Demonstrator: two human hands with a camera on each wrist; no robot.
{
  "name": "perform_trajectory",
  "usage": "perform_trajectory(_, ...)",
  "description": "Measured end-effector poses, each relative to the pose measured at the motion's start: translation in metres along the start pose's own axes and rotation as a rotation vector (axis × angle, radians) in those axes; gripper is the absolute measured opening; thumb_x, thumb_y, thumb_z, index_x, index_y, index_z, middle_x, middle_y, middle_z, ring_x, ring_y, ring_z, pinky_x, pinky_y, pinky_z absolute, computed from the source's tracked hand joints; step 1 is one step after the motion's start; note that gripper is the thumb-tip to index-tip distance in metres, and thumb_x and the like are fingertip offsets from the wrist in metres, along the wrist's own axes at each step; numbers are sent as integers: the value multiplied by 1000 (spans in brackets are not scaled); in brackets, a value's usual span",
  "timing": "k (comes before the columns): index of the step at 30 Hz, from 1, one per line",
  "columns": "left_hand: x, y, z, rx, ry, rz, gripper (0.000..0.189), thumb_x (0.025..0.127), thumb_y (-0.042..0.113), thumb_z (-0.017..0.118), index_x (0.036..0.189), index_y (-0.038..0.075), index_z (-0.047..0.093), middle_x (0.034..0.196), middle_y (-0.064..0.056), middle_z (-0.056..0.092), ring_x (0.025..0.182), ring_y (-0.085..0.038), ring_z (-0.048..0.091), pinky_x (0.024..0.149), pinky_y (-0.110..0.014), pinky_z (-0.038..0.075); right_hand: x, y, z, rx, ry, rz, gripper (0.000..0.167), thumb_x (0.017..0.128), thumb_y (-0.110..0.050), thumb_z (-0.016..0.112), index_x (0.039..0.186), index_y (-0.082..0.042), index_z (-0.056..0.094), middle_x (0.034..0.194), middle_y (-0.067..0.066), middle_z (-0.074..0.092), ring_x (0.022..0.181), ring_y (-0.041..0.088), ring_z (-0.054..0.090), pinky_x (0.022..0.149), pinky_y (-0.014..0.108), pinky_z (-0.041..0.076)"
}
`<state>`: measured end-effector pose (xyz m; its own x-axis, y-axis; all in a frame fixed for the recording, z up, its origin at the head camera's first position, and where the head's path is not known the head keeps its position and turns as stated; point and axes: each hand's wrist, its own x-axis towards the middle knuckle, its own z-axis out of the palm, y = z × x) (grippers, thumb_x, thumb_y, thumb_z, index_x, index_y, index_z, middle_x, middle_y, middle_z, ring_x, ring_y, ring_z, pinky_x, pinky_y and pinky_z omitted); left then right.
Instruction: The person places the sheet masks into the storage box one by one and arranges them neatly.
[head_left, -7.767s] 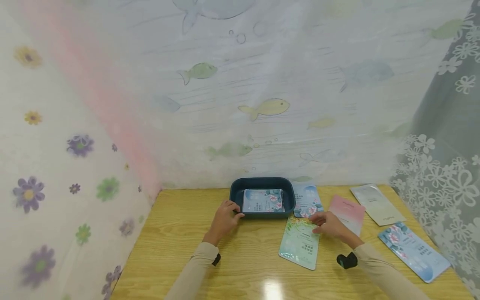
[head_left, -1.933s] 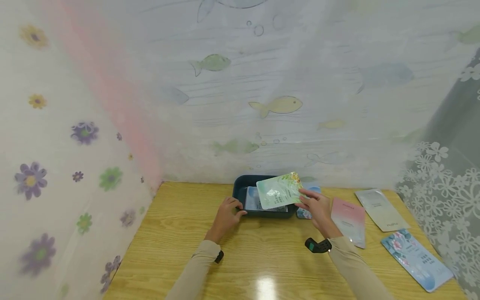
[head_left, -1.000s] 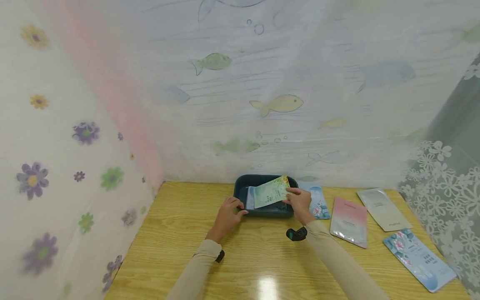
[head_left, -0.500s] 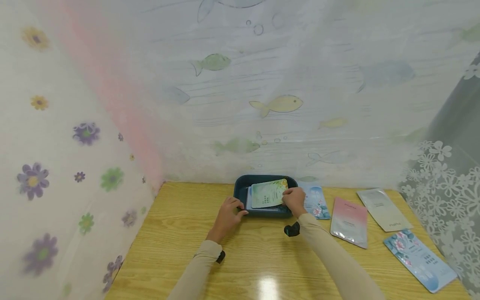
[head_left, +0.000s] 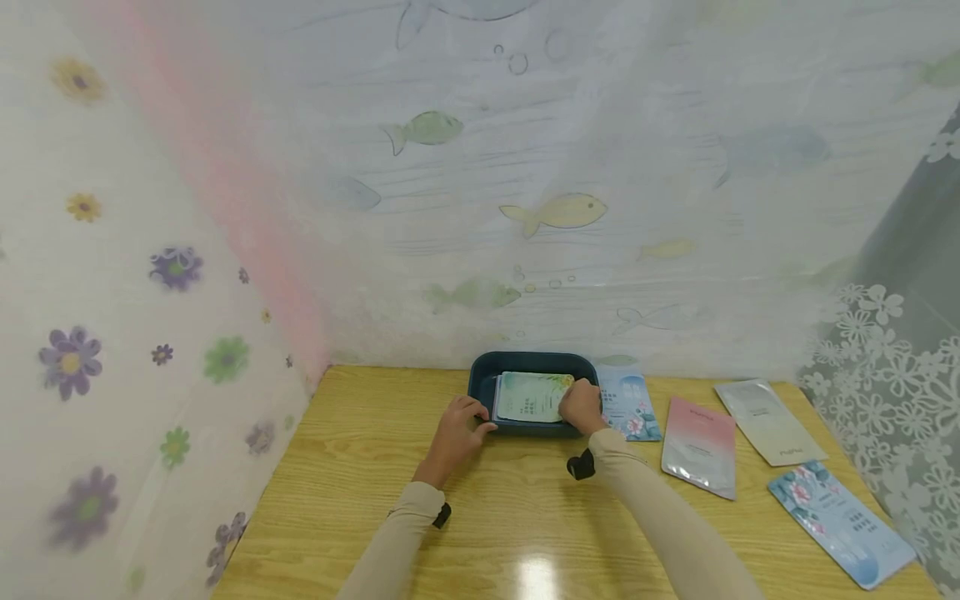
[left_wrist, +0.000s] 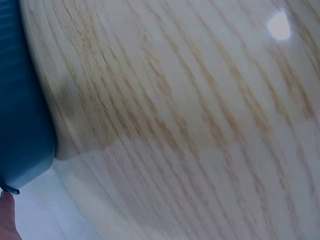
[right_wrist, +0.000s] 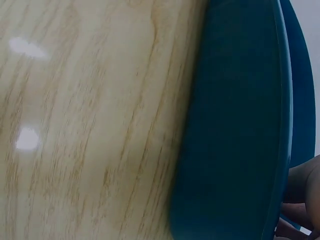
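Observation:
A dark blue tray [head_left: 534, 429] stands at the back of the table with a stack of sheet mask packets in it. On top lies a green sheet mask packet [head_left: 534, 396], with the edge of a pale blue one [head_left: 496, 398] showing at its left. My right hand [head_left: 582, 407] is down inside the tray, fingers curled at the right end of the green packet, their tips hidden. In the right wrist view, the fingers [right_wrist: 300, 187] reach over the tray's rim. My left hand [head_left: 455, 431] grips the tray's front left corner between thumb and fingers.
Right of the tray lie a blue floral packet [head_left: 632, 404], a pink packet [head_left: 699, 446], a silver-cream packet [head_left: 770, 422] and another blue floral packet [head_left: 842, 523]. A patterned curtain [head_left: 420, 250] hangs right behind the wooden table [head_left: 360, 467].
My right hand has picked up the green packet from the table, carried it left over the tray and lowered it flat onto the stack. My left hand has stayed at the tray's corner.

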<state>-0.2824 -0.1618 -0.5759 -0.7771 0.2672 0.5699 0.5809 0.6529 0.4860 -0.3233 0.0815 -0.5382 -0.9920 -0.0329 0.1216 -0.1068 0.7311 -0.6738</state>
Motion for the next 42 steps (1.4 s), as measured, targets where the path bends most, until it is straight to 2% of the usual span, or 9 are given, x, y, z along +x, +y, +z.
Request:
perform_trajectory(5, 1, 3, 1, -7, -14, -11, 18, 76, 17, 80, 80, 10, 64, 87, 1, 58, 86, -16, 51, 80, -33, 47, -3, 2, -2, -6, -5, -14, 43, 72, 10, 54, 40, -14, 39, 36, -5, 34, 47, 17, 36, 71, 42, 37)
perform_trajectory(11, 1, 6, 3, -15, -13, -6, 17, 77, 16, 80, 81, 9, 65, 88, 2, 58, 87, -16, 51, 80, -34, 48, -8, -1, -6, 2, -18, 18, 45, 73, 10, 53, 43, -16, 33, 41, -8, 19, 47, 13, 18, 44, 28, 23)
perform_trajectory(18, 2, 10, 5, -19, -20, -14, 18, 76, 16, 80, 80, 11, 64, 89, 2, 58, 87, -15, 51, 80, -33, 48, -16, -10, -18, -139, -57, -46, 48, 75, 10, 55, 51, -18, 24, 50, -5, 12, 47, 11, 10, 44, 26, 17)
perform_trajectory(23, 4, 14, 5, -29, -28, -32, 17, 76, 14, 80, 80, 10, 65, 89, 1, 58, 88, -17, 51, 81, -34, 48, -20, -11, -29, -148, -110, -96, 45, 73, 11, 53, 50, -18, 26, 52, -6, 10, 51, 11, 8, 47, 26, 14)
perform_trajectory(28, 3, 15, 4, -23, -22, -31, 17, 76, 14, 80, 80, 8, 64, 87, -1, 58, 88, -19, 52, 82, -35, 47, -26, -9, -47, -110, -174, -164, 25, 74, 8, 58, 54, -6, 53, 52, 3, 42, 50, 14, 28, 51, 31, 29)
perform_trajectory(31, 2, 15, 2, -29, -14, -30, 18, 76, 13, 80, 80, 8, 64, 88, -1, 57, 88, -19, 52, 82, -37, 47, -28, -10, -59, -73, -193, -184, 8, 78, 5, 64, 70, 1, 64, 69, 12, 59, 59, 20, 48, 59, 38, 42)
perform_trajectory(33, 1, 15, 0, -30, -6, -30, 18, 75, 12, 80, 80, 8, 64, 88, -1, 58, 88, -19, 52, 82, -37, 47, -30, -10, -67, -47, -203, -199, 3, 79, 2, 67, 77, 4, 66, 72, 12, 62, 66, 25, 56, 64, 41, 47)
perform_trajectory(36, -1, 13, -2, -22, 11, -28, 19, 74, 11, 81, 79, 9, 64, 87, -1, 58, 88, -19, 52, 81, -38, 47, -31, -7, -76, -30, -211, -214, 11, 80, -3, 70, 89, 3, 67, 85, 11, 64, 81, 29, 61, 71, 42, 51)
perform_trajectory(42, -3, 10, -5, -20, 28, -21, 19, 73, 10, 82, 78, 9, 63, 86, -1, 58, 86, -20, 52, 83, -40, 47, -38, -1, -95, 22, -243, -241, 13, 83, -7, 70, 94, 0, 68, 93, 14, 65, 85, 30, 61, 74, 43, 51)
